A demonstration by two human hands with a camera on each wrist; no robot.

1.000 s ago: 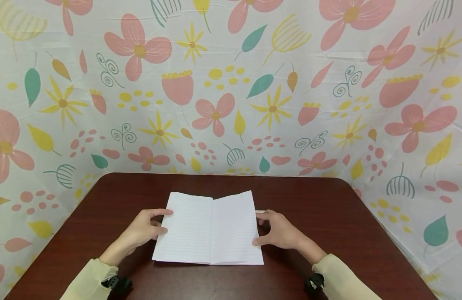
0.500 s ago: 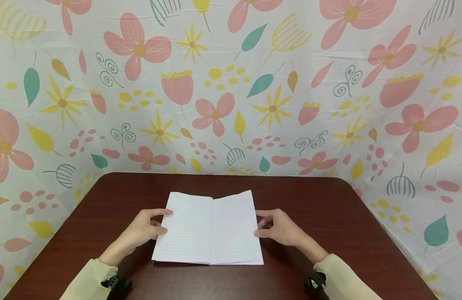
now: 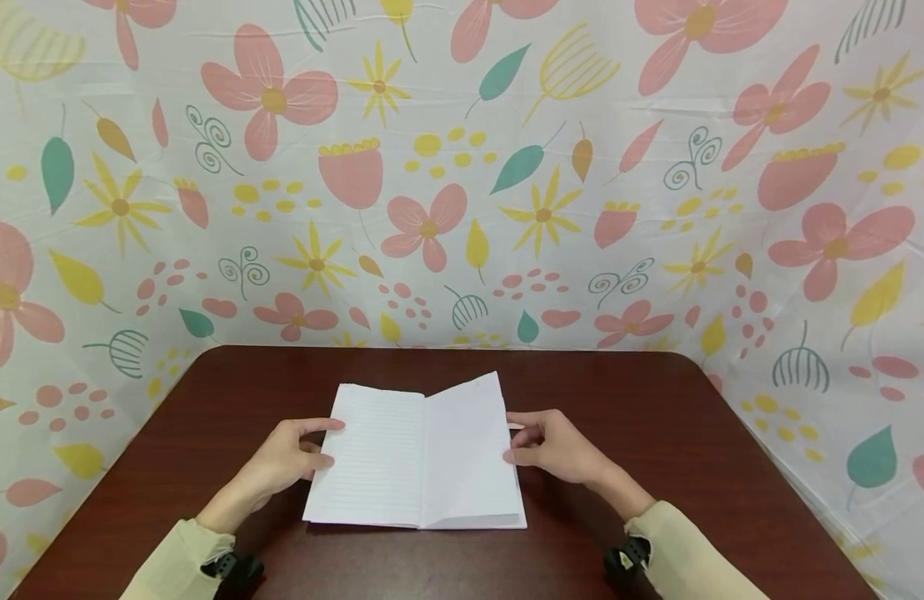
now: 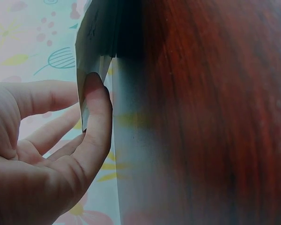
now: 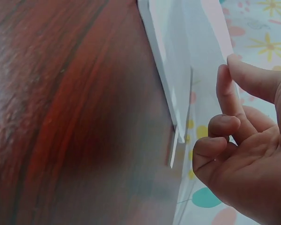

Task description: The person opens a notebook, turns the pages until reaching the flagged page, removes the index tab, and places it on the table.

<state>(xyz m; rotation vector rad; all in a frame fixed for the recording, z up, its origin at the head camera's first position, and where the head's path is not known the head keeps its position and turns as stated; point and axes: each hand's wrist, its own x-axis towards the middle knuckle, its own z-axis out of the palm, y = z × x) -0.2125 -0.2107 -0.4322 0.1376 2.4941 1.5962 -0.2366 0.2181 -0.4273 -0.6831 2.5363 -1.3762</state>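
Observation:
An open notebook (image 3: 379, 458) with lined white pages lies on the dark brown table. At its left edge my left hand (image 3: 285, 454) grips the pages, and the left wrist view shows the edge between thumb and fingers. My right hand (image 3: 555, 446) pinches the outer edge of a right-hand page (image 3: 469, 450) between thumb and index finger. That page is lifted and slants, with the sheets under it showing along the bottom. In the right wrist view the other fingers curl into the palm. A thin pale strip (image 5: 173, 147) sticks out from the notebook's right side.
The wooden table (image 3: 611, 392) has rounded far corners. A white cloth (image 3: 432, 317) printed with flowers and leaves hangs behind it and along both sides. Dark straps (image 3: 232, 567) sit around both wrists below the light sleeves.
My right hand has slid a little up the right edge and now lifts a page, whose top corner stands higher. My left hand holds the left edge in the same place.

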